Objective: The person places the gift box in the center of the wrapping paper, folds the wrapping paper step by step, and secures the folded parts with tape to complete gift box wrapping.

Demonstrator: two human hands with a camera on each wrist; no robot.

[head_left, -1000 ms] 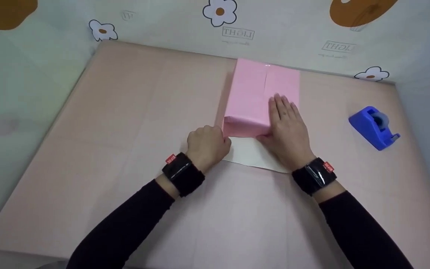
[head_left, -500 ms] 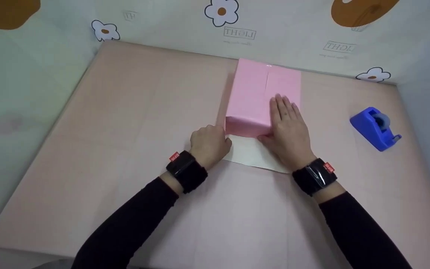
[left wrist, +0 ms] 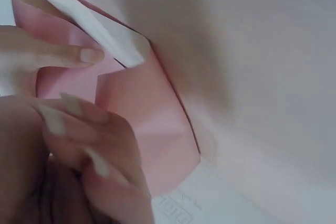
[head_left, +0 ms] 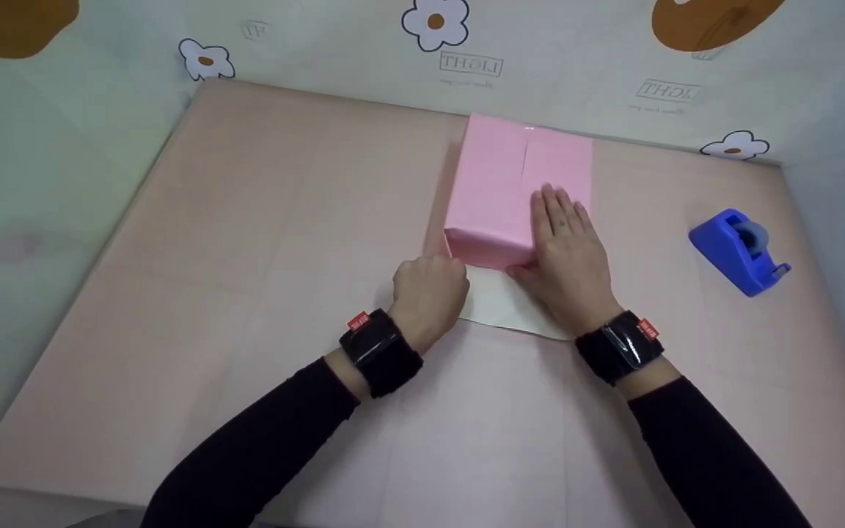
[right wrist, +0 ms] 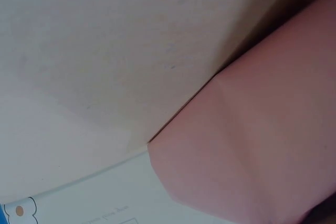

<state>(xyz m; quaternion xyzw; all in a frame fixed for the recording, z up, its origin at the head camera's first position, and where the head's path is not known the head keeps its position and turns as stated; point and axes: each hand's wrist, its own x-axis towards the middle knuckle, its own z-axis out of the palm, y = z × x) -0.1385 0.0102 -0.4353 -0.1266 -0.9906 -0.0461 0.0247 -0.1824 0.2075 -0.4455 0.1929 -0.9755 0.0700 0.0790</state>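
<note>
A pink paper-wrapped box [head_left: 492,183] lies toward the back of the table, a seam running down its top. From its near end a paper flap with its white underside [head_left: 507,301] up extends toward me. My right hand [head_left: 573,260] rests on the box's right part, fingers straight, thumb down at the flap's fold. At the near left corner is my left hand [head_left: 430,297], fingers curled, overlapping the flap's left edge. The left wrist view shows its curled fingers [left wrist: 100,166] with nothing visible between them, and the white flap [left wrist: 107,30] beside the pink side.
A blue tape dispenser [head_left: 738,253] with a roll stands on the right of the table. The table [head_left: 246,220] has a pale pink cover. Behind it hangs a curtain [head_left: 334,44] printed with flowers, close to the box's far end.
My left hand has slid slightly right and toward me along the flap's left edge, and its thumb no longer shows in the head view. The right hand stays in place on the box.
</note>
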